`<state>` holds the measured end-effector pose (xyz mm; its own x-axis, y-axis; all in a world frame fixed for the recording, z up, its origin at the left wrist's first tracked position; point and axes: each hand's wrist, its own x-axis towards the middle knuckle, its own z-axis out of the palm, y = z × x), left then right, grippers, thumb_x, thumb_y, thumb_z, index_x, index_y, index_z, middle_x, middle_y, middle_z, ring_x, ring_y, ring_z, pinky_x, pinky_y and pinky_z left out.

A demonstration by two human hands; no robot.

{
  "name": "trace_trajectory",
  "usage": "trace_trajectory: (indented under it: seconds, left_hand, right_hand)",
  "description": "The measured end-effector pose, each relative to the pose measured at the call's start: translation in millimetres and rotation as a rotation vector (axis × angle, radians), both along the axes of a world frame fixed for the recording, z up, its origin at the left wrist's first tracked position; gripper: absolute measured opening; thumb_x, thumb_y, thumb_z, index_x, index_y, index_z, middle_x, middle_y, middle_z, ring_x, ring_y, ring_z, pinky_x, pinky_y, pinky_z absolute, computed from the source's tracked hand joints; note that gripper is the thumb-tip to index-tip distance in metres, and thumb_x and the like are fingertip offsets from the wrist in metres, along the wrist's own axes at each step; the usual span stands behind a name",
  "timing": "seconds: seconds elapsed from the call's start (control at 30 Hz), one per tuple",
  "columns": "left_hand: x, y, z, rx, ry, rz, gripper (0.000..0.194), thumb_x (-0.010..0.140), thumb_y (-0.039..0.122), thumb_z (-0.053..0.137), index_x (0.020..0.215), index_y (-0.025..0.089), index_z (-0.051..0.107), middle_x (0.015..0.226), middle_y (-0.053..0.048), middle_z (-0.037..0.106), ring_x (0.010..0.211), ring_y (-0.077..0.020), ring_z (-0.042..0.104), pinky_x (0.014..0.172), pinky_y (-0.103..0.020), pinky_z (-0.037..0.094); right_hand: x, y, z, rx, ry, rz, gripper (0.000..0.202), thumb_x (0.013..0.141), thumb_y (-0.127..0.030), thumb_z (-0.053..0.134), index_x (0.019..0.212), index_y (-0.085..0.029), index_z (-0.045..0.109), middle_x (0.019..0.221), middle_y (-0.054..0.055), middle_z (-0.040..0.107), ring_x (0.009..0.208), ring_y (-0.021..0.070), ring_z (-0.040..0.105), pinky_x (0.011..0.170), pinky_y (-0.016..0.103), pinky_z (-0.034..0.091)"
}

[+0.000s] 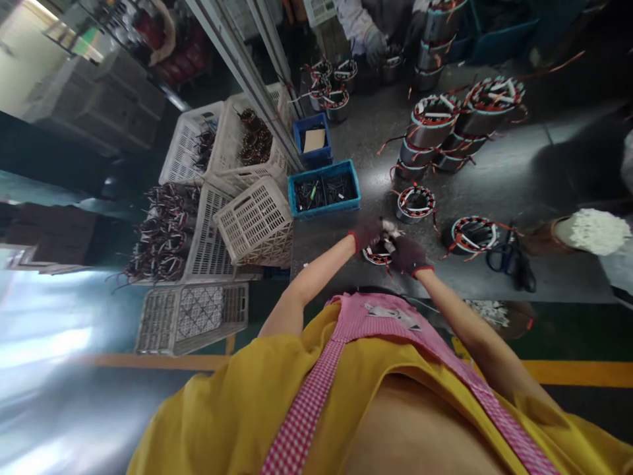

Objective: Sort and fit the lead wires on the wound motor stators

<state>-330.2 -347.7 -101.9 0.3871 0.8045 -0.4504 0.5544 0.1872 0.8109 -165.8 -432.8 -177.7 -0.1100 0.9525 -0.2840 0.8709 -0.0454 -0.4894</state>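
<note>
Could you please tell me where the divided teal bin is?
In the head view, the divided teal bin sits at the workbench's left edge, between the smaller blue box and the gloved left hand.

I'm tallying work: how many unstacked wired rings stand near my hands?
3: first ring between left hand and right hand, partly covered; second ring just beyond; third ring rightward.

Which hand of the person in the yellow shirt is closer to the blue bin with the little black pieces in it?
Left. The left hand is just off the near right corner of the blue bin; the right hand is farther right.
</note>
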Motion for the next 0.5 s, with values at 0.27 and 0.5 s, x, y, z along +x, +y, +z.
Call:
trace_trajectory:
  seconds: [0.27, 0.5]
  left_hand:
    - [-48, -94, -21.6, -0.627, -0.201, 0.197, 0.029, 0.096, 0.036, 0.087, 0.082, 0.016, 0.072, 0.066, 0.0, 0.064, 0.058, -0.0112, 0.054, 0.058, -0.024, 0.046]
    - [-46, -96, -35.2, -0.804, -0.548, 0.568, 0.034, 0.111, 0.027, 0.068, 0.079, 0.02, 0.056, 0.06, 0.005, 0.047, 0.048, -0.0071, 0.031, 0.049, -0.018, 0.032]
  right_hand:
    - [-7, 32, 10.2, -0.017, -0.176, 0.128, 0.05, 0.124, -0.045, 0.048, 0.153, -0.017, 0.077, 0.143, 0.021, 0.085, 0.124, 0.0326, 0.081, 0.105, 0.04, 0.057]
    - [4, 34, 17.9, 0.044, -0.161, 0.184, 0.055, 0.121, -0.048, 0.049, 0.155, -0.015, 0.078, 0.138, 0.021, 0.086, 0.12, 0.034, 0.08, 0.1, 0.04, 0.055]
